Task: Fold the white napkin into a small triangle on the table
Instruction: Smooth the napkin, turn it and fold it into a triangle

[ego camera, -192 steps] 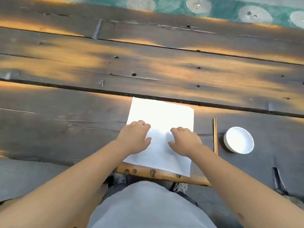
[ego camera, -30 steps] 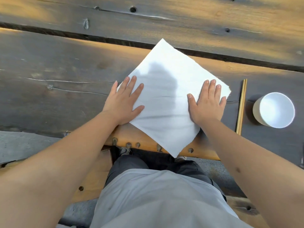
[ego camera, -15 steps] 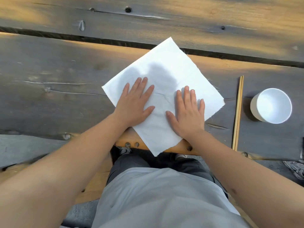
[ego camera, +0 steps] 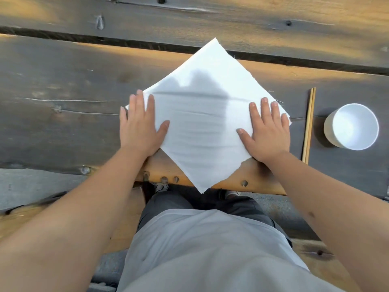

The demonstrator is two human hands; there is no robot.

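The white napkin lies unfolded on the dark wooden table, turned like a diamond with one corner pointing away from me and the near corner hanging just over the table's front edge. My left hand rests flat on the napkin's left corner, fingers spread. Flat on the right corner lies my right hand, fingers also apart. Neither hand grips the cloth. A faint horizontal crease runs across the napkin between the hands.
A white cup stands on the table to the right. A pair of wooden chopsticks lies between the cup and the napkin. A dark gap between planks runs behind the napkin. My lap is below the table edge.
Both hands have slid outward from the napkin's middle to its left and right corners, smoothing it flat. Earlier the napkin lay square to me; it is now rotated to a diamond.
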